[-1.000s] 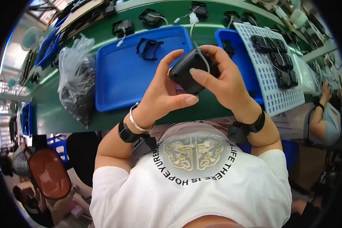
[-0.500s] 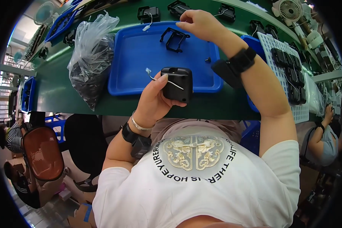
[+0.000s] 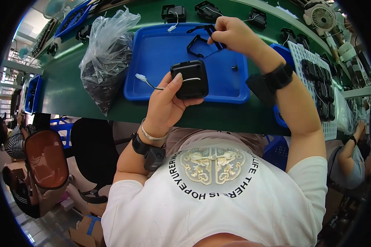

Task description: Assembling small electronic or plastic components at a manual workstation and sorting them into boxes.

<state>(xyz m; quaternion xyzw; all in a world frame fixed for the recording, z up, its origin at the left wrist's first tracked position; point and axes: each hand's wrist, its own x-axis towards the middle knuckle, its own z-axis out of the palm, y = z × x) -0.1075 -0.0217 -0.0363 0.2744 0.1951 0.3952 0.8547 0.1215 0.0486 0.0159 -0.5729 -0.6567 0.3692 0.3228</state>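
My left hand (image 3: 169, 96) is closed round a rounded black plastic housing (image 3: 193, 87) at the near edge of the blue tray (image 3: 152, 61). The thumb presses a white cable across its face, and a small white connector (image 3: 141, 77) dangles out to the left. Over the far right of the tray, my right hand (image 3: 234, 36) pinches a black open bracket frame (image 3: 198, 44) by its right side. That frame is tilted, one side raised. Farther right in the tray lies a small black part (image 3: 234, 68).
A clear plastic bag of dark parts (image 3: 105, 61) stands left of the tray. Black units with cables (image 3: 174, 14) line the far side of the green table (image 3: 62, 92). At right, a white perforated rack (image 3: 303, 70) bears several black housings. Other people sit at both sides.
My right hand has come down and taken hold of the bracket frame, which is now lifted and tilted. The housing in my left hand has turned slightly.
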